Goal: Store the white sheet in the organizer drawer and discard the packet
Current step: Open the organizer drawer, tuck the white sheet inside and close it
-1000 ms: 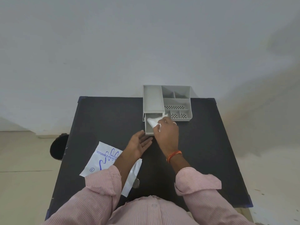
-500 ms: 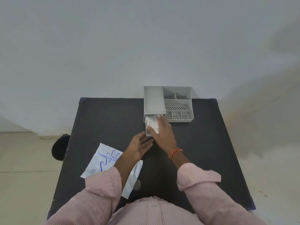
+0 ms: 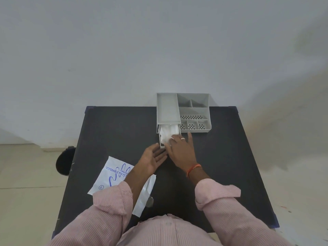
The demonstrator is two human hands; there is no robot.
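White sheet [image 3: 167,134] lies in pulled-out organizer drawer [image 3: 161,139]; right hand [image 3: 181,150] flat, fingers spread, pressing it. Left hand [image 3: 153,158] open, empty, beside drawer front. Packet [image 3: 113,174] on table [image 3: 110,132], undiscarded. Risk: bunched sheet snags as drawer closes.

We have laid the white sheet [image 3: 167,133] flat inside the drawer [image 3: 161,139]. Our right hand [image 3: 181,150] has slid back toward six o'clock, fingers now spread.

You sit in a plain, bare room: a blank pale wall [image 3: 159,41] at twelve o'clock, beige floor tiles [image 3: 26,174] at nine, and a small black table [image 3: 115,132] against the wall.
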